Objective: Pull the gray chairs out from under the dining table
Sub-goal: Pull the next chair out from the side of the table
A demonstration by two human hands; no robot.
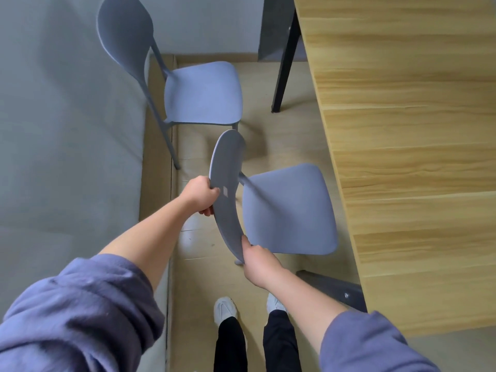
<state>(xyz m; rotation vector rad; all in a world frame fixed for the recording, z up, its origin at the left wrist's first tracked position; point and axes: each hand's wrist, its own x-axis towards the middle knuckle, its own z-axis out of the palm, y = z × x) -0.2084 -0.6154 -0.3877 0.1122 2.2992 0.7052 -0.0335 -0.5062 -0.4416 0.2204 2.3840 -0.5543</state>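
Two gray plastic chairs stand on the tan floor beside the wooden dining table [408, 162]. The near gray chair [290, 210] has its seat just left of the table edge, its curved backrest towards me. My left hand [202, 196] grips the backrest's far side and my right hand [257, 260] grips its near end. The far gray chair [201, 92] stands further back, wholly outside the table, its backrest next to the sofa.
A gray sofa [67, 130] fills the left side, leaving a narrow floor strip between it and the table. A black table leg [284, 68] stands at the back, a gray bracket [335, 291] near my right arm. My white shoes [225, 310] are below.
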